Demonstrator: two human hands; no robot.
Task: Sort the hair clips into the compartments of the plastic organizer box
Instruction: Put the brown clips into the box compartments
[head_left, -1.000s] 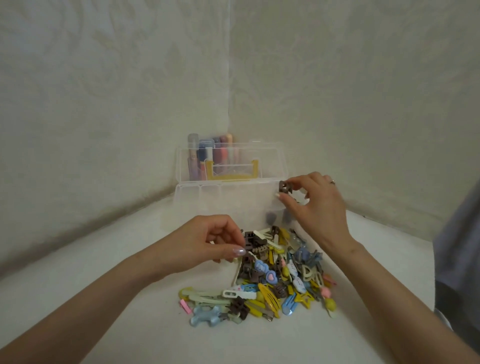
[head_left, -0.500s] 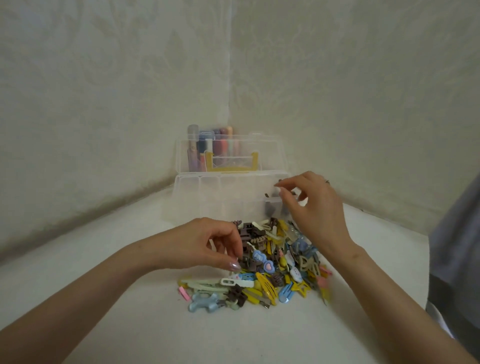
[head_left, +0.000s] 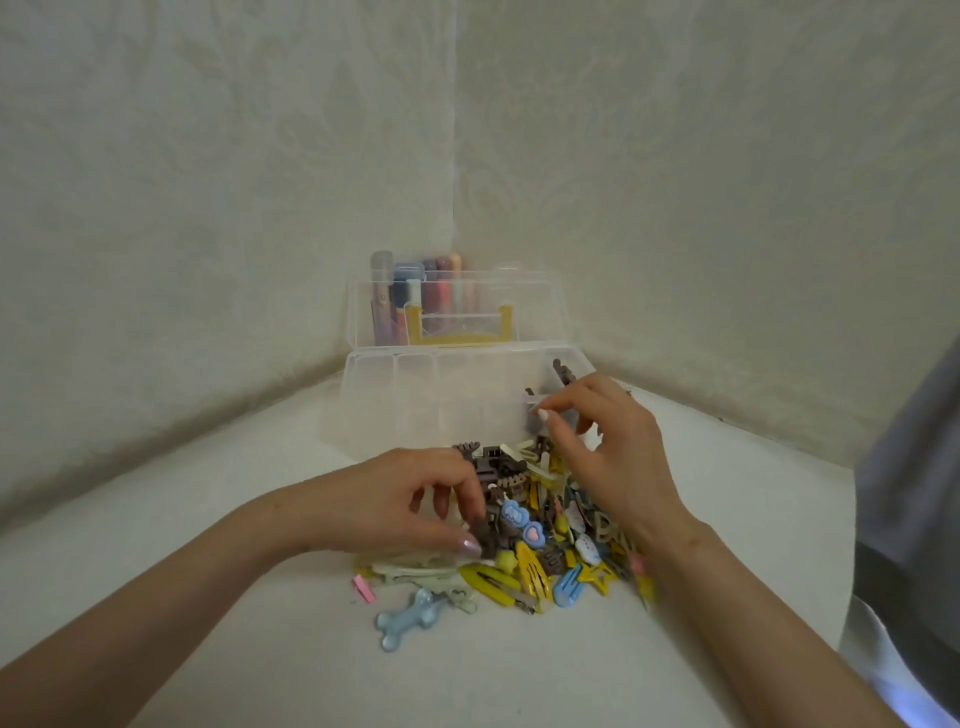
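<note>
A heap of hair clips (head_left: 540, 561) in brown, yellow, blue and cream lies on the white surface in front of the clear plastic organizer box (head_left: 410, 364). Its lid (head_left: 540, 312) stands open behind it. Brown clips (head_left: 562, 372) show in the box's rightmost compartment. My left hand (head_left: 410, 504) rests on the heap's left side, thumb and forefinger pinched on a brown clip (head_left: 484, 535). My right hand (head_left: 613, 457) hovers over the heap's far right, by the box's front wall, fingers spread and holding nothing.
Several coloured tubes (head_left: 410, 291) stand behind the lid, which carries a yellow handle (head_left: 457, 335). A blue bone-shaped clip (head_left: 410, 618) and a pink clip (head_left: 363, 590) lie apart at the heap's near left. Two walls meet in a corner behind the box. A grey sleeve (head_left: 914, 467) is at the right.
My right hand let a brown clip go into the rightmost compartment and came down toward the heap. My left hand pushed into the heap and closed on a brown clip.
</note>
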